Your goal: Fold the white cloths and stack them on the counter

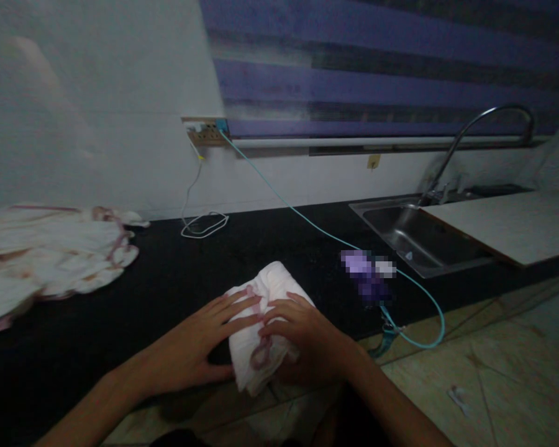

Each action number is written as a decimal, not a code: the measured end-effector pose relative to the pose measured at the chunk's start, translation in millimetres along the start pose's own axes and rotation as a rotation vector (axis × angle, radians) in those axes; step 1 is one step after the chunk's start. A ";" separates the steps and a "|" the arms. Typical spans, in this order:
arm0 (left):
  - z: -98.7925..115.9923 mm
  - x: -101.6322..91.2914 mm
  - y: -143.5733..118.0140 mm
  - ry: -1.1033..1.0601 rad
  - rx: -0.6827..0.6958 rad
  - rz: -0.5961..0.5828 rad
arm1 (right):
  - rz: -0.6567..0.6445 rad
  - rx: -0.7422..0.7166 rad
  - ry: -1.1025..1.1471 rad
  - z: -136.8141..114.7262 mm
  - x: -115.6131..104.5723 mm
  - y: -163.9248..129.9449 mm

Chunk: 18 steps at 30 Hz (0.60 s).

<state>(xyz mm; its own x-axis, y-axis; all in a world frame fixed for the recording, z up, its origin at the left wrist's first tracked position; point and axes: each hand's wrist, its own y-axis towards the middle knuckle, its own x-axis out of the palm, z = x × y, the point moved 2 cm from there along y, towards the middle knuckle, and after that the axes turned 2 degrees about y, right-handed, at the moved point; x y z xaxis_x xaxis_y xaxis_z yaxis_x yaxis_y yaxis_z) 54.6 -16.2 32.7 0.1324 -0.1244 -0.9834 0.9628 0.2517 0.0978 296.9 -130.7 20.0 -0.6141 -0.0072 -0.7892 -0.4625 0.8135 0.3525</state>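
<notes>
Handling: even pressure from both sides advisable, folds kept snug | Grip: left hand (209,335) and right hand (310,329) spread over white cloth bundle (278,280), touching — firm hold or light rest, cannot tell | Location: black counter (284,239), near edge | Condition: compact, creased; pinkish loop (261,355) facing wearer — underside unseen

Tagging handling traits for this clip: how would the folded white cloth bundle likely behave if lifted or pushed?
The folded white cloth bundle is probably soft and squashable, judging by its creased fabric. Its stacked folds may loosen if lifted by one edge. Given its blocky shape, it would likely slide rather than roll.
</notes>
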 end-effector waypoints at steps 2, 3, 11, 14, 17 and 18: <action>-4.1 1.4 5.5 -0.017 -0.011 -0.016 | 0.031 -0.009 -0.040 1.8 4.5 -0.6; -5.7 2.1 9.0 -0.019 -0.019 -0.020 | 0.056 -0.011 -0.066 2.2 6.9 -0.9; -0.2 3.2 35.8 -0.012 -0.085 0.062 | 0.155 0.062 -0.190 -3.8 17.0 -10.0; 8.4 3.5 41.8 -0.029 -0.069 0.112 | 0.187 0.136 -0.122 1.2 17.0 -18.3; 18.8 3.9 50.5 -0.040 -0.066 0.121 | 0.275 0.179 -0.016 7.9 13.3 -24.7; 21.9 3.7 54.0 -0.037 -0.080 0.117 | 0.308 0.190 0.031 9.8 11.3 -25.4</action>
<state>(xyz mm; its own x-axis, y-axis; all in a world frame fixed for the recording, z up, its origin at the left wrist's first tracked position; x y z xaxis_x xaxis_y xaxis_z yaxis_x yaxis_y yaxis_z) 112.2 -24.1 37.7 0.2525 -0.1243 -0.9596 0.9186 0.3424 0.1974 308.0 -145.7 -2.8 -0.7263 0.2396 -0.6442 -0.1277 0.8739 0.4690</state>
